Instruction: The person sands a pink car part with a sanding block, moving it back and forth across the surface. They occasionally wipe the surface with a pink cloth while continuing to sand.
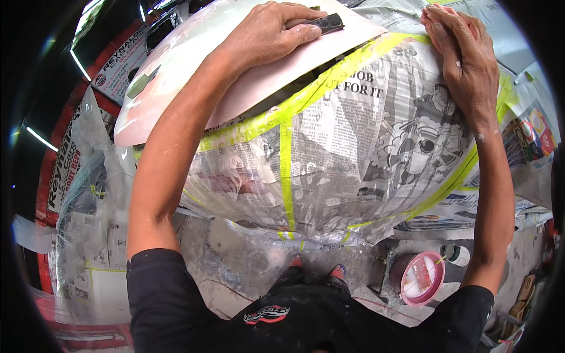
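Observation:
My left hand (271,36) grips a dark sanding block (328,23) on the pale pinkish-white panel (249,94) at the top of the view. My right hand (465,67) is at the upper right, closed around a pink cloth or sponge (434,16), partly hidden by my fingers. Below and beside the panel, newspaper (347,147) covers a rounded body part, held by yellow-green tape (286,176). A dark gap shows along the panel's lower edge. A small olive-green pad (139,85) lies on the panel's left part.
A pink bucket (428,283) of milky liquid stands on the floor (229,247) at lower right, beside a dark container. Plastic sheeting (88,176) and signboards are at left. More masking paper covers the surface at right. My sandalled feet show below the masked part.

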Demonstrator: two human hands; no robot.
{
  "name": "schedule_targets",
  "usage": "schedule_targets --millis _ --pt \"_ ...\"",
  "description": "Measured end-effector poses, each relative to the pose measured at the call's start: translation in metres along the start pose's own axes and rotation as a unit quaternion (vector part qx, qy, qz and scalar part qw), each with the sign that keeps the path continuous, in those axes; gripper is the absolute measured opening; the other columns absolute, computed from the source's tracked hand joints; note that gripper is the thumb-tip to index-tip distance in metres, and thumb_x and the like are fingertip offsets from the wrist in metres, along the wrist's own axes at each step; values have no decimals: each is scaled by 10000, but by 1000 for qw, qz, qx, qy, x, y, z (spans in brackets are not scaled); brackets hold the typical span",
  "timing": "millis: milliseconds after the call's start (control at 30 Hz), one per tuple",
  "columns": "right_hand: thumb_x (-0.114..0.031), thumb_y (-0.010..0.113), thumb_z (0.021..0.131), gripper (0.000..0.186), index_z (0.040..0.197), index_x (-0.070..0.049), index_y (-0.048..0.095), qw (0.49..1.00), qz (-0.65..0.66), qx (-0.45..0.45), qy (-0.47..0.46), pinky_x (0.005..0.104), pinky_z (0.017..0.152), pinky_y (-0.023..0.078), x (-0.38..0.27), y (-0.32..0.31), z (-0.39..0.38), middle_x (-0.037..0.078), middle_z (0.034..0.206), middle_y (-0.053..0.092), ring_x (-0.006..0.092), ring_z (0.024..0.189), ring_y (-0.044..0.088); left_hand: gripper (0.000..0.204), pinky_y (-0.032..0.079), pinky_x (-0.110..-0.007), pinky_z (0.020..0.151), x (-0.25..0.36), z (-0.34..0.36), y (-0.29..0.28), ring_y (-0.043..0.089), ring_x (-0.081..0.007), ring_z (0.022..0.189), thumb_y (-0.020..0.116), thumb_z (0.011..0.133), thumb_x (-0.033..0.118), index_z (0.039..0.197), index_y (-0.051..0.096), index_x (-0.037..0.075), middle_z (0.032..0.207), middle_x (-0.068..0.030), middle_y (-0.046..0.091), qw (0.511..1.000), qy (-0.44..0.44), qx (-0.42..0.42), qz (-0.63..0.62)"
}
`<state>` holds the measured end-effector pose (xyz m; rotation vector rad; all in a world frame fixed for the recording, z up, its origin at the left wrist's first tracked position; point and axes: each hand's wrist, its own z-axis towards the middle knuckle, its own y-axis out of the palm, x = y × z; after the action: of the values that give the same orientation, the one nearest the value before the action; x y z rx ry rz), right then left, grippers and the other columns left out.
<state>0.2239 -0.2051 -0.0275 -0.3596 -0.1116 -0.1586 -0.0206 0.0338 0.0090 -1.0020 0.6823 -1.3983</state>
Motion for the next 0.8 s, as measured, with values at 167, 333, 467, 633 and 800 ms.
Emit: schedule_targets --millis 167,333,467,633,800 --pt "-226 641 1012 272 1268 -182 721 999 -35 6 0 366 1015 495 13 -10 -6 75 1218 700 264 1175 648 443 483 -444 1044 20 -47 5 637 -353 1169 683 945 344 1340 709 147 1371 -204 652 978 158 63 122" --pt "-237 653 1002 271 1258 -184 723 1000 -14 7 25 379 980 512 -1 -2 0 85 1202 703 274 1163 651 395 487 -435 1034 17 2 8 628 -364 1143 657 939 303 1258 738 84 1298 -181 697 993 76 58 73" --pt "-237 660 994 273 1254 -180 722 1000 -20 23 -8 380 979 508 5 -1 -2 87 1192 702 282 1143 652 410 499 -438 1009 24 -1 14 647 -357 1120 659 943 320 1280 724 95 1269 -189 703 994 64 50 77" --pt "-240 666 990 274 1253 -188 719 999 -45 9 20 386 948 513 7 -7 -2 87 1164 692 289 1077 655 447 499 -440 1016 32 -14 10 630 -328 1209 656 971 367 1360 694 150 1401 -185 642 984 114 48 130" --pt "-195 672 964 244 1199 -137 705 999 3 37 4 405 893 503 -7 -1 -1 111 1069 664 307 996 637 412 537 -420 974 20 23 20 711 -352 1058 661 922 315 1236 752 65 1174 -220 739 997 -27 46 57"
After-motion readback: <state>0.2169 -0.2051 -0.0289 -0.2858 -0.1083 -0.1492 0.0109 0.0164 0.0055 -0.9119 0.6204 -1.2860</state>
